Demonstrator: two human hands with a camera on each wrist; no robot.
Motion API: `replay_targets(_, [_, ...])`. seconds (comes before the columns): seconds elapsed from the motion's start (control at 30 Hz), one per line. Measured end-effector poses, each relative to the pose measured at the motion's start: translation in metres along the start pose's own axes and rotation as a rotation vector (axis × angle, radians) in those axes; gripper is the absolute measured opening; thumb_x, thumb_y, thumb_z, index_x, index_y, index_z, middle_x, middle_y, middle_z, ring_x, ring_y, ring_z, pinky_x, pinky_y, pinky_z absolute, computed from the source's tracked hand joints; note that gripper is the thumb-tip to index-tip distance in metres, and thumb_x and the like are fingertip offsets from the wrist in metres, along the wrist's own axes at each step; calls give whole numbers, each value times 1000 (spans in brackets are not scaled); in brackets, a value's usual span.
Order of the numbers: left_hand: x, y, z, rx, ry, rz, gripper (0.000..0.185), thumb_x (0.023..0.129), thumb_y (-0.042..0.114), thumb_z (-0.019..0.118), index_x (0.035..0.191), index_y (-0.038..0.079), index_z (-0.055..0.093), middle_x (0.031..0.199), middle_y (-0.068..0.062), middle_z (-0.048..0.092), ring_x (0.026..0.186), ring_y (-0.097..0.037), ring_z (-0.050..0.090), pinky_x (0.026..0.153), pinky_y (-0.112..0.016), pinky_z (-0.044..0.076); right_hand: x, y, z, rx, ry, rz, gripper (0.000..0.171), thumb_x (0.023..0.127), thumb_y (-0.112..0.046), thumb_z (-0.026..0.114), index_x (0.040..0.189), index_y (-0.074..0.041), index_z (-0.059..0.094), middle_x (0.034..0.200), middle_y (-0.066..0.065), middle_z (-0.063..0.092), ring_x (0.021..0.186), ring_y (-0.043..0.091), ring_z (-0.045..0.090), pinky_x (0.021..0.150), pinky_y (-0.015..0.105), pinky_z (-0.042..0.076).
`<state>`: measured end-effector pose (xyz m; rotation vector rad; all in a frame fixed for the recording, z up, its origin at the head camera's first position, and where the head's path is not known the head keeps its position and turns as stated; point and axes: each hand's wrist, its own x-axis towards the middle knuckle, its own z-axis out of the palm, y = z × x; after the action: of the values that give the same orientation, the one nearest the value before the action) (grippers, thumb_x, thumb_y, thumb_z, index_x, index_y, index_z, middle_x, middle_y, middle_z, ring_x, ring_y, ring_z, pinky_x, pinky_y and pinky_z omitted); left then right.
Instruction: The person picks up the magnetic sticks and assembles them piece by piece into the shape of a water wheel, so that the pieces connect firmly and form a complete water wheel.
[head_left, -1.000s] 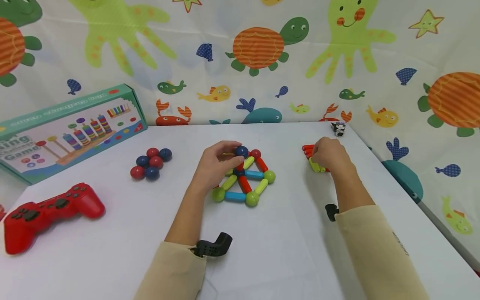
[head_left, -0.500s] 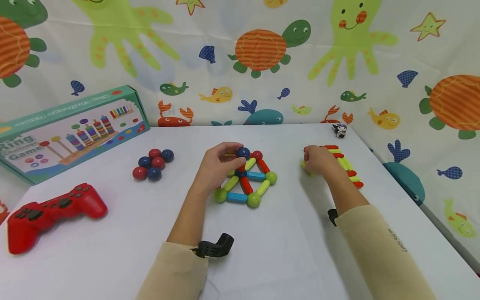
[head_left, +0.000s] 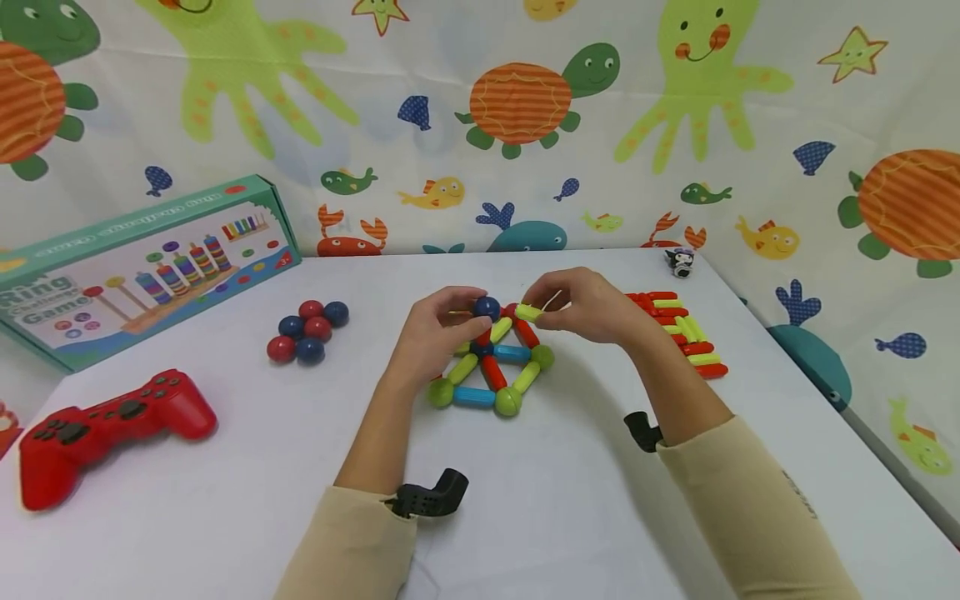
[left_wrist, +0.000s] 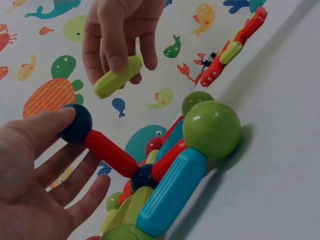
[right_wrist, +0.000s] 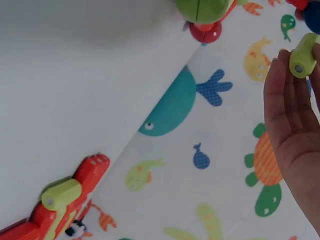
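Rod (head_left: 528,312), yellow-green, is pinched by the right hand (head_left: 585,304), just right of the blue ball (head_left: 487,307) the left hand (head_left: 429,335) grips; its long axis runs left–right, left end toward that ball. Only the right wrist view shows its grey end disc (right_wrist: 299,68); the left wrist view bares the red stick (left_wrist: 111,153) joining ball to frame (head_left: 474,397).

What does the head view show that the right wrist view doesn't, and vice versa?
Only the head view shows the red game controller, the green box and the loose balls.

Only the right wrist view shows the grey end spot of the held green stick.

Both show the right hand pinching that stick, other sticks and part of the structure.
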<state>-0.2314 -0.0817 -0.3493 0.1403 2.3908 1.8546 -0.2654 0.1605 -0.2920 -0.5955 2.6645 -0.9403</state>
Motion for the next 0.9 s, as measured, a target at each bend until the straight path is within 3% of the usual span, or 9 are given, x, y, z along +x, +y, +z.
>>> replay_targets(0.27, [1, -1, 1, 2, 1, 3, 38, 97, 28, 74, 135, 29, 65, 133, 2, 65, 128, -20, 59, 106, -41, 54, 3, -13, 7, -5, 5, -21, 26, 96, -10, 72, 122, -12, 74, 117, 7, 73, 112, 26, 66, 92, 40, 60])
replay_targets(0.57, [2, -2, 3, -1, -7, 7, 38, 97, 27, 74, 134, 29, 65, 133, 2, 65, 127, -20, 60, 106, -41, 54, -4, -4, -6, 14, 32, -11, 25, 98, -19, 71, 122, -12, 73, 117, 7, 74, 112, 25, 67, 94, 42, 59])
replay_targets(0.7, [2, -1, 3, 4, -5, 7, 39, 98, 27, 73, 135, 29, 65, 134, 2, 64, 127, -20, 60, 106, -41, 54, -16, 14, -23, -4, 92, 67, 27, 100, -24, 69, 123, -12, 72, 119, 9, 72, 107, 26, 68, 91, 40, 60])
replay_targets(0.9, [1, -1, 2, 7, 4, 10, 39, 98, 27, 73, 136, 30, 65, 135, 2, 65, 128, -21, 60, 106, -41, 54, -31, 47, -39, -178, 120, 270, 29, 100, -20, 65, 124, -4, 69, 122, 18, 68, 109, 35, 61, 89, 44, 57])
